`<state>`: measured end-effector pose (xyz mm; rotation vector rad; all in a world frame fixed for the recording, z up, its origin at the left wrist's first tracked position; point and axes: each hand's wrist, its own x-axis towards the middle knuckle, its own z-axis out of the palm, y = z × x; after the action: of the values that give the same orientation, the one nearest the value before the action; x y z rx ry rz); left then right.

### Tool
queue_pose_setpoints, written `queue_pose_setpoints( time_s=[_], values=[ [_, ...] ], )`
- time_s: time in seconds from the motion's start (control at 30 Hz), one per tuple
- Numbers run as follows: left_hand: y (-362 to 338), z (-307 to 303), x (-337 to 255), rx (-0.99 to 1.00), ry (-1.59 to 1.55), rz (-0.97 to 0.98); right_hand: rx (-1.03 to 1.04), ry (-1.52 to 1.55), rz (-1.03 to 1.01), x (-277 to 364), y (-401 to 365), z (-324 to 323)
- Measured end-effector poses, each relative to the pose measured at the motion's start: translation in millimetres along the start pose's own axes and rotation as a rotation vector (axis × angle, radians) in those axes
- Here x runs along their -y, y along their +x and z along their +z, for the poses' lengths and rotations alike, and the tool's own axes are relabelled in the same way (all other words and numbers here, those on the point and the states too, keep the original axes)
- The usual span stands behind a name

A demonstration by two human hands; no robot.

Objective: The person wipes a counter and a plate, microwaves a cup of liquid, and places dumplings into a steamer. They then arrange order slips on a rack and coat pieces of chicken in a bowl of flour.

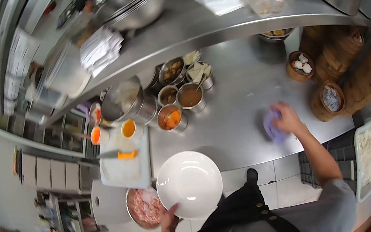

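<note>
My left hand (169, 219) is closed on the near rim of a white bowl (190, 183), thumb showing over the lip. Gripping it at the edge leaves the inside free of my fingers, and its open face is turned up towards me. It overlaps the front edge of the desk (237, 107); whether it also rests there, I cannot tell.

My right hand (287, 118) is clamped over a purple cloth (272, 129), pressed to the desktop well apart from the bowl; both are blurred, so I can't make out each finger. I'd say holding the bowl aside gives that arm its room.

Near my left hand is a pan of pink meat (143, 207). The yellow-handled knife (126, 155) lies flat on the cutting board (126, 171), probably to spare the desktop. Small pots (190, 96) cluster beyond, likely for easy reach, and steamer baskets (331, 101) stand at the right.
</note>
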<state>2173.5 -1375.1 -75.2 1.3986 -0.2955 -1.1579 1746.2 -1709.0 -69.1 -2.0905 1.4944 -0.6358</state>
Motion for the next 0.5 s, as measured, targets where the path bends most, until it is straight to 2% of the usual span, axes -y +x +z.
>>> queue_pose_setpoints(
  time_s=[0.03, 0.07, 0.1, 0.13, 0.2, 0.3, 0.37, 0.43, 0.47, 0.5],
  values=[
    [-2, -2, -1, 0.055, 0.004, 0.04, -0.069, 0.074, 0.003, 31, 35, -5],
    [-2, -4, 1, 0.051, -0.01, 0.032, -0.19, 0.007, -0.045, 21, 84, 26],
    [-4, -8, 6, 0.046, -0.017, 0.023, -0.171, 0.043, 0.029, 29, 133, 47],
    [-7, -13, 12, 0.023, -0.024, 0.033, -0.228, 0.052, 0.007, 16, 187, 85],
    [-9, -15, 26, -0.017, -0.056, -0.011, 0.008, 0.425, 0.195, 32, 253, 129],
    [-29, -6, 37, -0.114, -0.117, 0.065, 0.083, 0.409, 0.126, 39, 284, 149],
    [-38, -17, 47, -0.134, -0.116, 0.035, -0.189, 0.284, -0.079, 24, 280, 110],
    [-58, -25, 50, -0.164, -0.193, 0.012, -0.445, 0.205, -0.024, -3, 292, 77],
    [-64, -27, 49, -0.161, -0.195, 0.011, -0.447, 0.203, -0.024, -6, 291, 68],
    [-70, -30, 48, -0.184, -0.194, 0.003, -0.324, 0.024, -0.054, -9, 289, 62]
  ],
)
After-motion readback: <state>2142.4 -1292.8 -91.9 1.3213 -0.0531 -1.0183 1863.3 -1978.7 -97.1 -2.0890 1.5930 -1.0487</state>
